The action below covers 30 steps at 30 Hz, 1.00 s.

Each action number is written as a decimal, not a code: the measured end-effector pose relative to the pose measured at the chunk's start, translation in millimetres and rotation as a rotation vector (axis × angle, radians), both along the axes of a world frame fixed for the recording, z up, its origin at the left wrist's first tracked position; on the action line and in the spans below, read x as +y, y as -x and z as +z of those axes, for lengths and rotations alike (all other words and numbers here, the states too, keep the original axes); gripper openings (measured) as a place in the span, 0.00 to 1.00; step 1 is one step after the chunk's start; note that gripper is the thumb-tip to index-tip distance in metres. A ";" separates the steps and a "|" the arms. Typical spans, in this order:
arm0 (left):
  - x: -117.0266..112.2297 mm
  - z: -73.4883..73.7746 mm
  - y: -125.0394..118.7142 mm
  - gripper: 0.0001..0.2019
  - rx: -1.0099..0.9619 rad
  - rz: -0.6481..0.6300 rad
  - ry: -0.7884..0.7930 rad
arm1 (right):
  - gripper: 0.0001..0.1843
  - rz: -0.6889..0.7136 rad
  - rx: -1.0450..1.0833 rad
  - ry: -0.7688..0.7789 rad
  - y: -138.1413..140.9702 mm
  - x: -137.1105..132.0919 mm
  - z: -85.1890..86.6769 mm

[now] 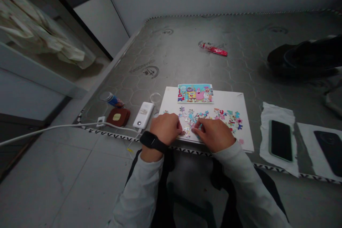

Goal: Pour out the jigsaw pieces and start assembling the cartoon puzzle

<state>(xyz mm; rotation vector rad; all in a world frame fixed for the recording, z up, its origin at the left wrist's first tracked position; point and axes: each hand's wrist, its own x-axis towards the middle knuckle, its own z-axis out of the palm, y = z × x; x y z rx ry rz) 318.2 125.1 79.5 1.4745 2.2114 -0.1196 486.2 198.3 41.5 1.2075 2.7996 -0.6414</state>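
Both hands rest on a white board (229, 103) at the near edge of a grey mattress (187, 57). My left hand (166, 128), with a black watch on its wrist, is curled and its fingertips press on small jigsaw pieces. My right hand (213, 133) is curled too, pinching pieces right beside the left fingertips. Several loose coloured jigsaw pieces (213, 115) lie scattered just beyond the hands. A cartoon reference picture (195, 93) lies at the board's far edge.
Left of the board lie a white power bank (143, 114) with a cable, a brown case (118, 117) and a can (111, 99). Two phones (281, 140) (329, 151) lie on paper at the right. A red tube (213, 48) and dark clothing (307, 57) lie farther back.
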 end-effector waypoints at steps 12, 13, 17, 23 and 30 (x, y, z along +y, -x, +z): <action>3.0 -7.2 1.8 0.05 -0.011 -0.022 0.005 | 0.09 0.058 0.004 0.011 10.2 -8.4 -8.0; 2.9 -7.1 1.9 0.05 -0.014 -0.022 0.008 | 0.08 0.053 0.005 0.007 10.4 -8.8 -7.8; 2.8 -8.1 1.8 0.05 -0.025 -0.038 0.017 | 0.09 0.045 0.001 -0.004 11.2 -10.2 -7.6; 3.7 -9.8 -2.0 0.03 0.014 -0.033 0.005 | 0.09 0.028 0.001 -0.002 11.7 -10.6 -8.2; 5.0 -9.7 -4.6 0.03 0.026 -0.009 0.003 | 0.09 0.017 -0.020 0.012 12.9 -11.2 -4.1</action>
